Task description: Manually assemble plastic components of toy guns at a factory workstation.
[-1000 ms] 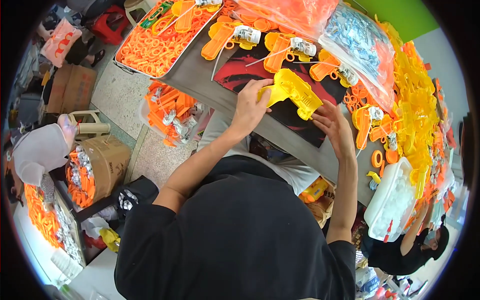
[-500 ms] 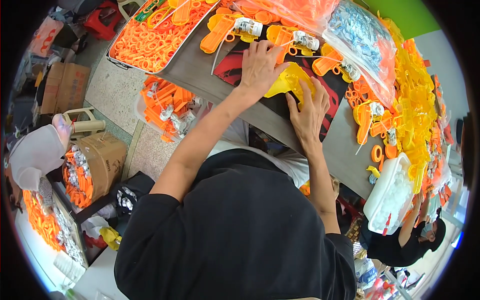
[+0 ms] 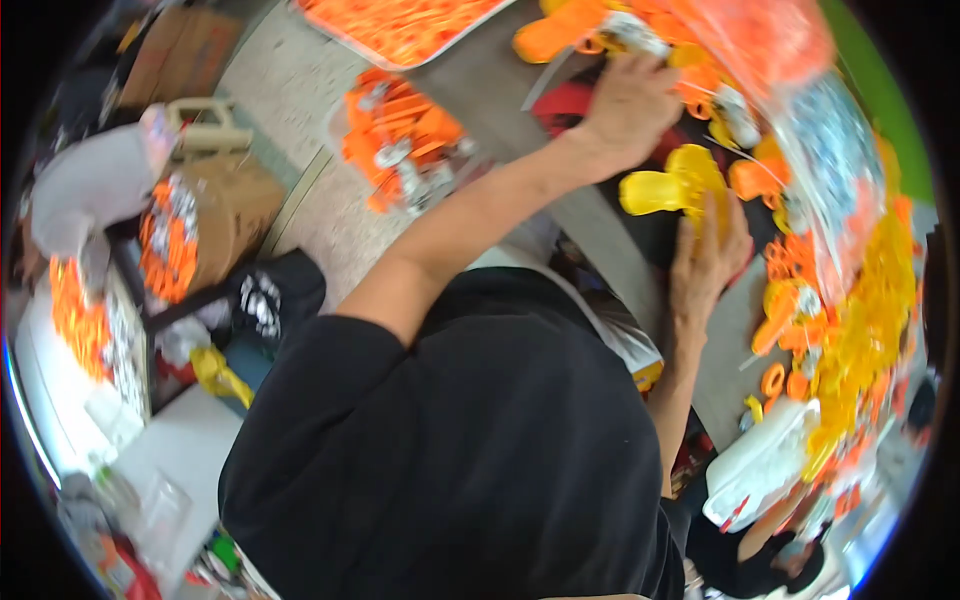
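Observation:
A yellow plastic shell (image 3: pixel 655 193) with a rounded grip-like end rests on a dark red-and-black mat (image 3: pixel 640 240). My right hand (image 3: pixel 712 255) holds it from the right, fingers along its body. Farther off, my left hand (image 3: pixel 630 112) is over the mat's far edge, its fingers blurred by motion. They reach to an orange-and-yellow part with a white cylinder (image 3: pixel 635 35); whether they grip it is unclear. Another such part, with a white cylinder (image 3: pixel 737 115), lies just right of that hand.
An orange-filled tray (image 3: pixel 400 55) stands at the far left of the grey table (image 3: pixel 722 385). Clear bags (image 3: pixel 830 150) and piled yellow parts (image 3: pixel 865 310) line the right. A white tub (image 3: pixel 765 465) sits near a co-worker (image 3: pixel 740 550). Boxes (image 3: pixel 235 215) stand on the floor.
My left hand has left the yellow shell and moved to the parts behind it. The shell has turned, showing its rounded end, with my right hand still on it. The whole view has shifted.

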Tool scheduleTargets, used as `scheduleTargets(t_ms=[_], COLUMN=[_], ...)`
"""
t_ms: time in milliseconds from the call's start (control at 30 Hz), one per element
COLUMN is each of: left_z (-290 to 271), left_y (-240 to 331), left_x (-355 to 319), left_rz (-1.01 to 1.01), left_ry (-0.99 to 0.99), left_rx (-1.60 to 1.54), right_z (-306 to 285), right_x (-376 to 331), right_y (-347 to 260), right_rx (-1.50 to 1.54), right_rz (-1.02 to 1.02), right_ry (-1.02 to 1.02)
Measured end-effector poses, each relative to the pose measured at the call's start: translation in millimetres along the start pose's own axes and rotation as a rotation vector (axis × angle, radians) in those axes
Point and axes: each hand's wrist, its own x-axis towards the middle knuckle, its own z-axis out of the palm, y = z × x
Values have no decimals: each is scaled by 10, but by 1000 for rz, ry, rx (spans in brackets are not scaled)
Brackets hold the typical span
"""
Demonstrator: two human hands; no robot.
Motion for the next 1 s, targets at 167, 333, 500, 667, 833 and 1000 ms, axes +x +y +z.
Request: scheduleTargets(t_ms=[167, 333, 500, 667, 833, 1000], left_z=[-123, -413, -320, -119, -228, -436], left_y=[93, -267, -1135, -1630, -2041, -2003], left_x=[-274, -1591, -2919, -3236, -3305, -3196], left_rz=[-62, -398, -811, -809, -834, -804], left_ry=[340, 629, 318, -131, -394, -231], left_rx=[-115, -372, -112, 55, -140, -73], right_z=[176, 63, 84, 100, 112, 109], right_x=[161, 103, 111, 106, 84, 49], right_y=[-130, -111, -105, -136, -114, -63], right_rx=[43, 148, 149, 161, 146, 170], right_rz=[-19, -23, 27, -2, 1, 20], right_ry=[42, 222, 260, 286, 276, 303])
